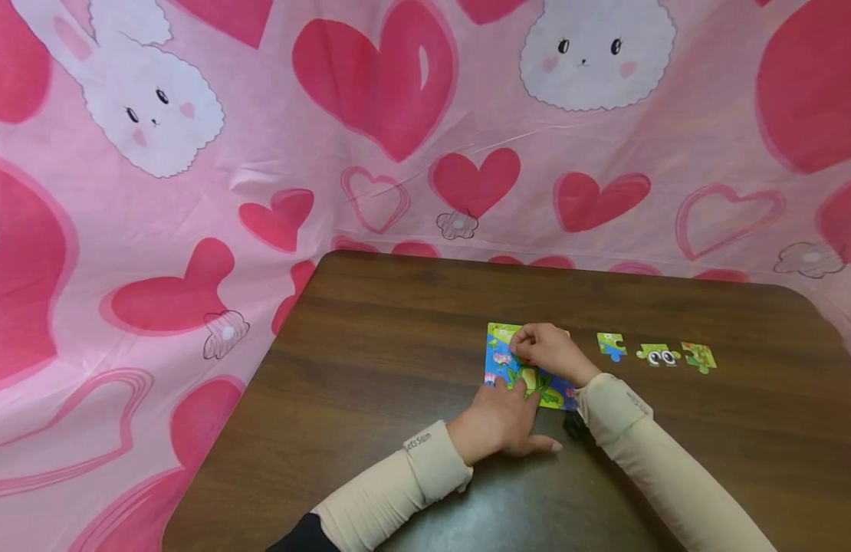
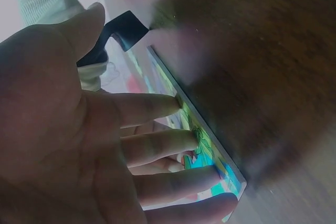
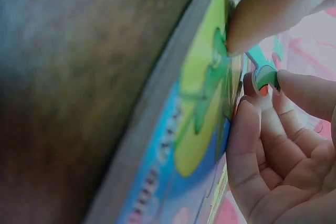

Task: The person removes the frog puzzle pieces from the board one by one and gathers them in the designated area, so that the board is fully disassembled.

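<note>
A frog jigsaw puzzle point(image 1: 496, 333) lies on the table in a thin flat board. My left hand point(image 1: 500, 418) is spread at its near edge, fingertips touching the board, thumb out to the side. In the left wrist view, straight fingers point(image 2: 157, 145) reach over the rim. Above the puzzle's upper middle, my right hand point(image 1: 551, 353) pinches a small puzzle piece point(image 3: 266, 78), green with some orange, between thumb and fingertips. The piece stands tilted against the puzzle picture point(image 3: 205, 98). From the head view that piece is mostly hidden by the fingers.
To the right of the puzzle lie three loose pieces: a blue-green one point(image 1: 611, 346), one with two cartoon eyes point(image 1: 658, 355) and a green-brown one point(image 1: 698, 356). The brown table point(image 1: 370, 337) meets a pink heart-patterned cloth point(image 1: 494, 130) behind. A black device point(image 1: 575, 424) sits under my right wrist.
</note>
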The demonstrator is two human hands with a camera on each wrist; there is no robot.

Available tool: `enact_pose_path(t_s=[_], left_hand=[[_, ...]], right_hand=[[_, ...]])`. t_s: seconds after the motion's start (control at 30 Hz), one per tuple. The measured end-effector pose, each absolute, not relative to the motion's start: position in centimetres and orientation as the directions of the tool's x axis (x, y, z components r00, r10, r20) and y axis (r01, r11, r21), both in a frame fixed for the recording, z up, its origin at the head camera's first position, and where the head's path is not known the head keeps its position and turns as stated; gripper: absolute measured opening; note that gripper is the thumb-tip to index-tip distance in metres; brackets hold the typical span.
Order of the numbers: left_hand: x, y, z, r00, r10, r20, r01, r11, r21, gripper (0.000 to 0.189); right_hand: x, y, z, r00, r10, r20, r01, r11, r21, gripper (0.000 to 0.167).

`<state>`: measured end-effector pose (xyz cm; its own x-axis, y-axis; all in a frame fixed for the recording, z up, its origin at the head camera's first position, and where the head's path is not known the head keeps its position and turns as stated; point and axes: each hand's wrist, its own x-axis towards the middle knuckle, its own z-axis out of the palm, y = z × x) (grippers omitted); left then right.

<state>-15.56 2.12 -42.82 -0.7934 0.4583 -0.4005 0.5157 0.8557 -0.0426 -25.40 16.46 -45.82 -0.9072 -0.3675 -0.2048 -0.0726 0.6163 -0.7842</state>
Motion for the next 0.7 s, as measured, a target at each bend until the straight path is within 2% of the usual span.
enact_pose_path(t_s=[0.43,0.7], left_hand=[[-15.69,2.21,-42.84,-0.789,0.457,-0.411,0.517,0.855,-0.042,0.086],[-15.82,2.11,-43.06,-0.784,0.474,-0.402,0.534,0.844,-0.047,0.086]], right_hand=[[-25.78,16.57,-46.27,-0.907,-0.365,-0.212,-0.037,0.57,-0.821,0.018],[-26.04,16.6,-45.55,-0.908,-0.314,-0.279,0.129,0.422,-0.897,0.03]])
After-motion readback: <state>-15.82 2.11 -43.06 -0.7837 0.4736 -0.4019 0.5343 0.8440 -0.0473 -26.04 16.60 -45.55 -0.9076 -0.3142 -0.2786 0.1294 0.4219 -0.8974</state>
